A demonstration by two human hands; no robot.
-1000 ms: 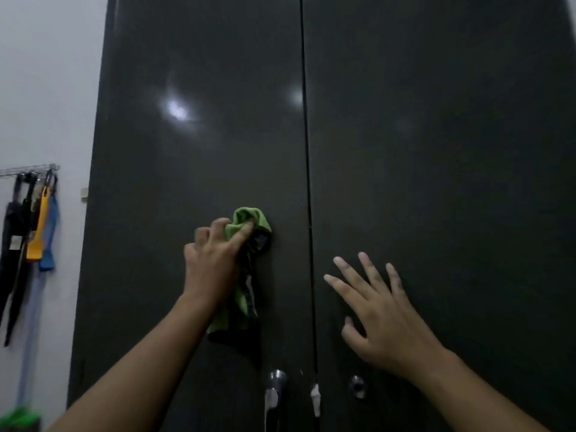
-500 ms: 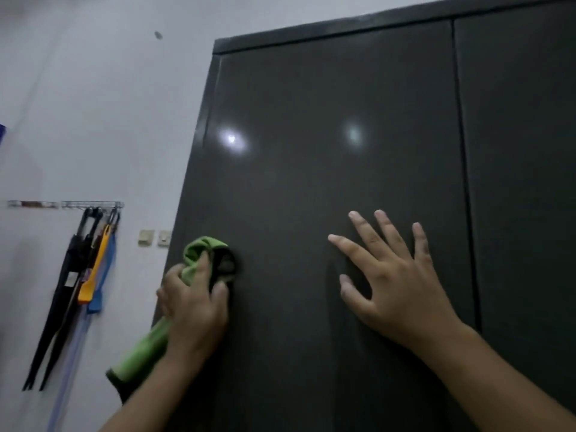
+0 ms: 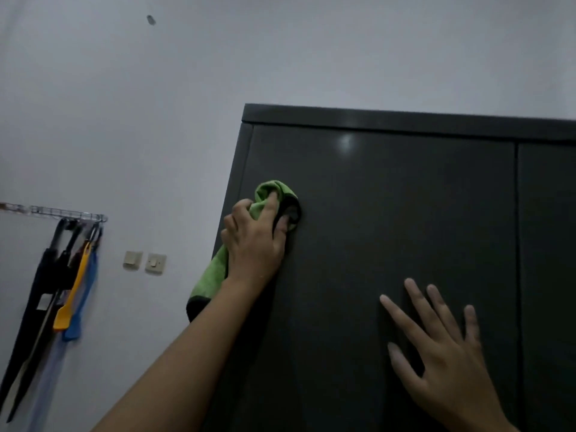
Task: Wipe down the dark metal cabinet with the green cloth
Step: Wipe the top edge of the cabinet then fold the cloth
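The left hand point(image 3: 254, 244) has its fingers point(image 3: 270, 204) bunched around the green cloth point(image 3: 271, 194), pressed high on the dark metal cabinet point(image 3: 389, 229) near its left edge. The right hand point(image 3: 442, 353) lies flat on the door, fingers spread. Flattening the cloth and overlapping strokes up to the top rim would probably clean better.

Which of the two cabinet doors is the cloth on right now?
The left door: the left hand presses the green cloth near its upper-left corner. The right door, past the seam, is untouched.

Cabinet point(image 3: 389, 213) bottom and right cut off
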